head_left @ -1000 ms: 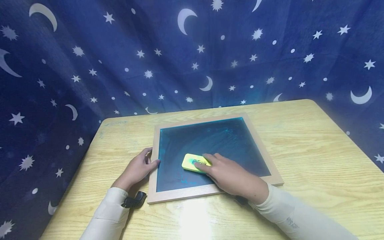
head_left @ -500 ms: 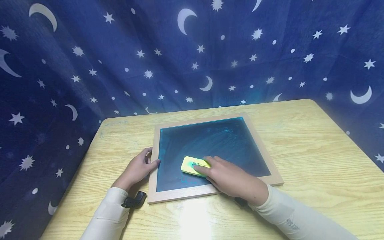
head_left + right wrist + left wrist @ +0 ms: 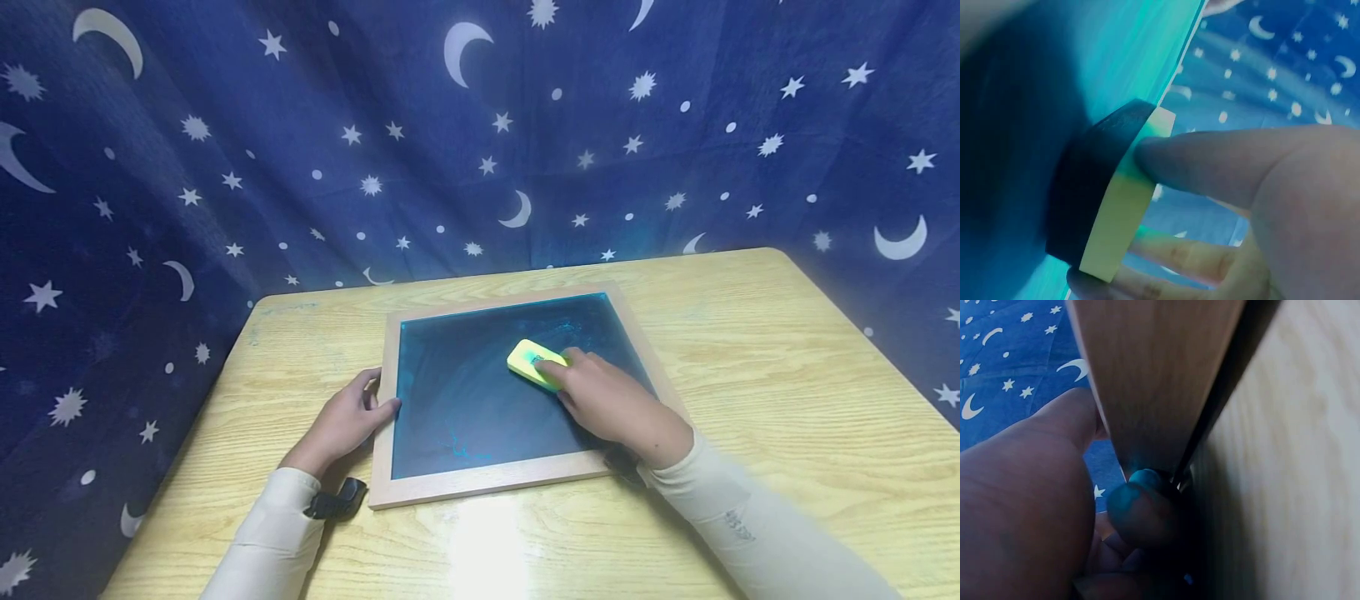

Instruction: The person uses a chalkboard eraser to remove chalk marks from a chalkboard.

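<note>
A small blackboard with a pale wooden frame lies on the table. My right hand grips a yellow board eraser over its right half, thumb on top. The right wrist view shows the eraser's dark felt facing the board, which is smeared with turquoise. My left hand holds the board's left frame, thumb over the rim. In the left wrist view, a turquoise-stained fingertip lies at the wooden frame; the other fingers are partly in shadow. Turquoise chalk marks show near the lower left corner.
The light wooden table extends around the board, with faint blue smudges at its far left. A dark blue curtain with moons and stars hangs behind. A black device sits at the left wrist.
The right hand has moved the eraser from the board's lower middle up and to the right, tilting it. The lower left chalk marks show more fully. The left hand stays in place.
</note>
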The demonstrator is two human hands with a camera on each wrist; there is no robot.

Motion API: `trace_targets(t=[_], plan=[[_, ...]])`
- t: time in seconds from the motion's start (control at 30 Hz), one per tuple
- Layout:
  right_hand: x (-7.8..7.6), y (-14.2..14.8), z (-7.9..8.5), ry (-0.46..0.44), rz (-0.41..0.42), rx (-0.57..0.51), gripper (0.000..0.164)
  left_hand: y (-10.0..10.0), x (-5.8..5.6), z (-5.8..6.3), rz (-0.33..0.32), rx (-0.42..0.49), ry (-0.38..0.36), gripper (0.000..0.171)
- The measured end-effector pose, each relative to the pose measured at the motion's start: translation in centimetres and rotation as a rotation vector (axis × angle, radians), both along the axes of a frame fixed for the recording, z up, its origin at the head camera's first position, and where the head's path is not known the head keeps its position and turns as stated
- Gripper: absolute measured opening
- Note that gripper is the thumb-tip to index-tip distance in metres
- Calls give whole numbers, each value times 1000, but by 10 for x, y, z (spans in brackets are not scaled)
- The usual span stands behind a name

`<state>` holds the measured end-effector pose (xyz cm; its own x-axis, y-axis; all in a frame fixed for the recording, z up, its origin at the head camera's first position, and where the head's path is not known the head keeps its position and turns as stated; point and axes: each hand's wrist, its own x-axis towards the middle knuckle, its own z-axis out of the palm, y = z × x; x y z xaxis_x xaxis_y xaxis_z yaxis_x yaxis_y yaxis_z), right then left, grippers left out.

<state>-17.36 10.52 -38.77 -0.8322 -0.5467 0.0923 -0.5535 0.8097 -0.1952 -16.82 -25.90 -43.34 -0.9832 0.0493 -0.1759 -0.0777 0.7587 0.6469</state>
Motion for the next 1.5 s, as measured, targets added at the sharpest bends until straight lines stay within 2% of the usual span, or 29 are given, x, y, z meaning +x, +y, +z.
trace_targets(t=[0.17,0.3,0.67,0.87,1.0,1.1,1.33,1.5], plan=[[-12,17,2,22,-56,-16,42,-1,0,-1,2,-6,3,70],[-16,25,3,41,-63,-24,41,-1,0,-2,1,-14,14,70],[-11,23,11,50,-82,-24,44,1,1,-2,-4,-13,11,70],[-7,20,22,72,-95,-60,47,1,1,0,-2,-27,18,70],[-6,23,27,53,-121,-91,48,1,-1,0,-3,-12,8,71],[-5,34,30,51,-147,-114,49,2,-1,0,-8,-12,4,71],[-10,77,29,138,-186,-172,45,3,-3,0,-8,-32,9,71],[-11,105,22,108,-253,-183,45,2,1,0,-4,-40,11,70]])
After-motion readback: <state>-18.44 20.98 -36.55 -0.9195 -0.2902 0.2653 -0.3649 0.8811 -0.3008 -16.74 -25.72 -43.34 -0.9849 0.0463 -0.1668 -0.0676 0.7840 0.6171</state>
